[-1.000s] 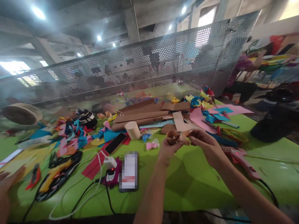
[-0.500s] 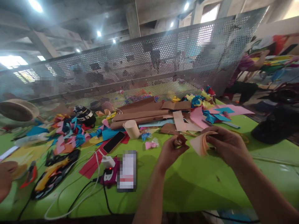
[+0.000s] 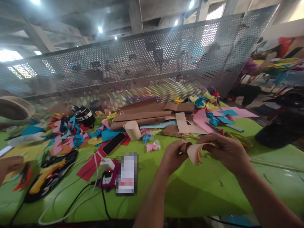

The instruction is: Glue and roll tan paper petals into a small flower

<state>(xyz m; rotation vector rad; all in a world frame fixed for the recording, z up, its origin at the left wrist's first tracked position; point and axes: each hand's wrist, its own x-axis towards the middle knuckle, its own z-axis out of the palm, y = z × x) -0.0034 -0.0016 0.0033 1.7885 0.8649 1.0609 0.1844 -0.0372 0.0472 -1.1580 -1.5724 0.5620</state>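
Above the green table, my left hand is closed round a small brown paper roll. Curled cream-and-peach paper strips are pinched by my right hand. The strips' left edge meets the roll, or nearly so; I cannot tell if they touch. Left of my hands lie a pink paper piece in clear wrap and a small blue piece. A cream paper cylinder stands behind them.
Brown paper sheets lie along the back, below a perforated metal screen. To the left are phones, a charger with cables, scissors-like red tool and another person's hand. A black bag sits at right.
My right hand has moved left, bringing the curled strips up to the roll in my left hand. The other person's hand at far left reaches further in.
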